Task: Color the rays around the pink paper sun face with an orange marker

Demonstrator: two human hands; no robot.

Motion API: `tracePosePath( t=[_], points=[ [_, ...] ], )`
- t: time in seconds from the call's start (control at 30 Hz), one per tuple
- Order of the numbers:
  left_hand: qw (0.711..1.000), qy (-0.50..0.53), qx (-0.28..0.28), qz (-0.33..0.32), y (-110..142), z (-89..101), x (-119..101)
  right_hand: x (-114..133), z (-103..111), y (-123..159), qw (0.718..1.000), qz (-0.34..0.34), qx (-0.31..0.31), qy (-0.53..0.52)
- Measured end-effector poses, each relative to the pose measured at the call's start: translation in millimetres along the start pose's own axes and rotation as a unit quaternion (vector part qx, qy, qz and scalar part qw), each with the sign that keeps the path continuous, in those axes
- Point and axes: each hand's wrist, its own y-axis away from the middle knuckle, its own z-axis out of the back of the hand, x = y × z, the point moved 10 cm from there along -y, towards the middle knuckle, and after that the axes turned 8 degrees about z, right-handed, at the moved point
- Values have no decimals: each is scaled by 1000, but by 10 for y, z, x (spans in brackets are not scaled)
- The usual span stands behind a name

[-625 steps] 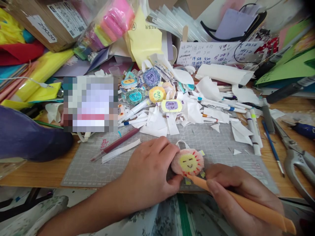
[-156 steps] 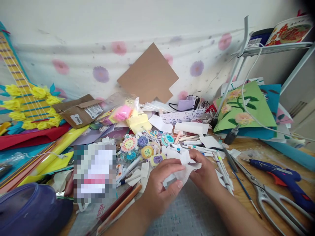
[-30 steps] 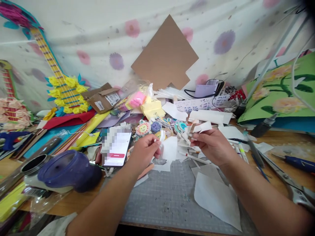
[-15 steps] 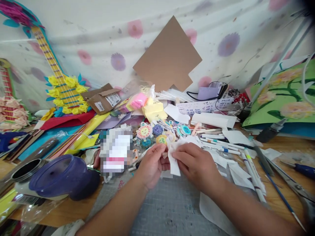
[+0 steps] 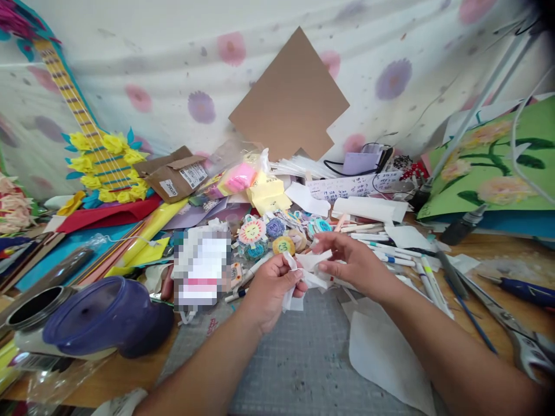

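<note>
Above the grey cutting mat point(image 5: 295, 364), my left hand point(image 5: 273, 292) pinches a crumpled strip of white paper point(image 5: 314, 280) between thumb and fingers. My right hand point(image 5: 353, 260) is just to the right of the strip, thumb and fingers apart. The strip's right end lies close to those fingertips; whether they touch it I cannot tell. Beyond the hands sit small round painted decorations, among them a sun face point(image 5: 252, 230) and a yellow disc point(image 5: 284, 245). A larger white sheet point(image 5: 381, 358) lies under my right forearm.
Marker pens point(image 5: 429, 283), scissors point(image 5: 511, 332) and a blue-handled tool point(image 5: 526, 293) lie to the right. At the left stand a purple-lidded jar point(image 5: 91, 315) and a paper guitar point(image 5: 104, 162). A cardboard box point(image 5: 173, 173) and brown board point(image 5: 290, 98) are at the back.
My right hand has loosened from the paper and moved up and right, its fingers spreading. The left hand now pinches the crumpled strip alone. The whole view has shifted slightly.
</note>
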Motion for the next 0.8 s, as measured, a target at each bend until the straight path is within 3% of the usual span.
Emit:
tracePosePath(
  t=[0.1, 0.3, 0.4, 0.5, 0.6, 0.67, 0.8],
  points=[
    [1000, -5, -14, -7, 26, 42, -50, -175, 149, -24, 997, -41, -58, -29],
    [997, 9, -63, -39, 144, 287, -237, -446, 1038, 50, 947, -52, -314, 32],
    [998, -1, -61, -19, 229, 328, -175, -367, 1242, 102, 933, -35, -340, 114],
    [998, 0, -62, -14, 340, 363, -85, -219, 1048, 26, 955, -8, -223, 195],
    [999, 3, -51, -11, 480, 415, -31, -89, 563, -36, 971, 43, -30, 235],
    [999, 7, -38, 7, 580, 473, -4, 15, 262, -10, 963, 81, 66, 248],
    [999, 22, -3, 29, 773, 554, -13, 272, -295, 108, 933, 141, 201, 264]
  ],
)
